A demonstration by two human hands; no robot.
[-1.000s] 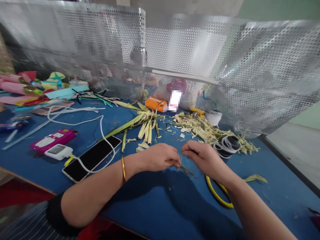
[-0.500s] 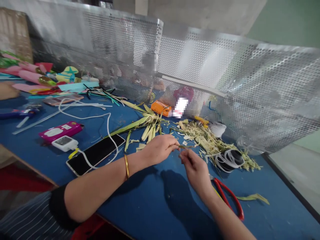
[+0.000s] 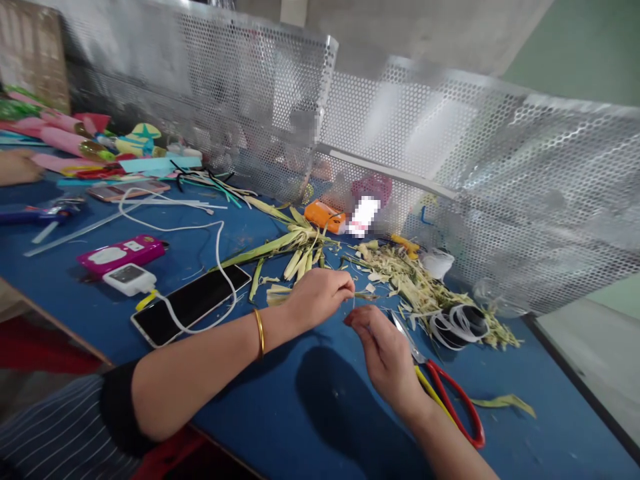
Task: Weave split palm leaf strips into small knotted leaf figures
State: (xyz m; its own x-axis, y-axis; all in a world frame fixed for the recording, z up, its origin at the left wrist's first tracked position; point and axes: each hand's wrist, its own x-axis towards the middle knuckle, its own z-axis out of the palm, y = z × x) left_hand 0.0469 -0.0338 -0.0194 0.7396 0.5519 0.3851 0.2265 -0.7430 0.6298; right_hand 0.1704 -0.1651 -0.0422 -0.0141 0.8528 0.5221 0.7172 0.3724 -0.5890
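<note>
My left hand (image 3: 323, 294) is closed in a pinch over the blue table, holding a thin strip of dry husk (image 3: 369, 297) that pokes out past the fingertips toward the right. Just below and to the right, my right hand (image 3: 384, 350) is also pinched. A fine pale thread (image 3: 354, 303) runs up from its fingertips to the left fingers; the fingers hide its ends. Under my right forearm lie scissors (image 3: 455, 407) with red and yellow handles. Shredded husk (image 3: 415, 280) is heaped beyond my right hand, and longer husk leaves (image 3: 295, 247) lie beyond the left.
A black spool wound with white cord (image 3: 459, 325) stands at right. Left of my forearm are a dark phone (image 3: 193, 303), a magenta device (image 3: 123, 253) and a white cable (image 3: 219, 253). Perforated metal sheets (image 3: 400, 127) border the back. Another person's hand (image 3: 19, 167) shows at far left.
My right hand has moved slightly down and left, drawing away from the left fingertips. More of the scissors is uncovered. The view has shifted slightly.
</note>
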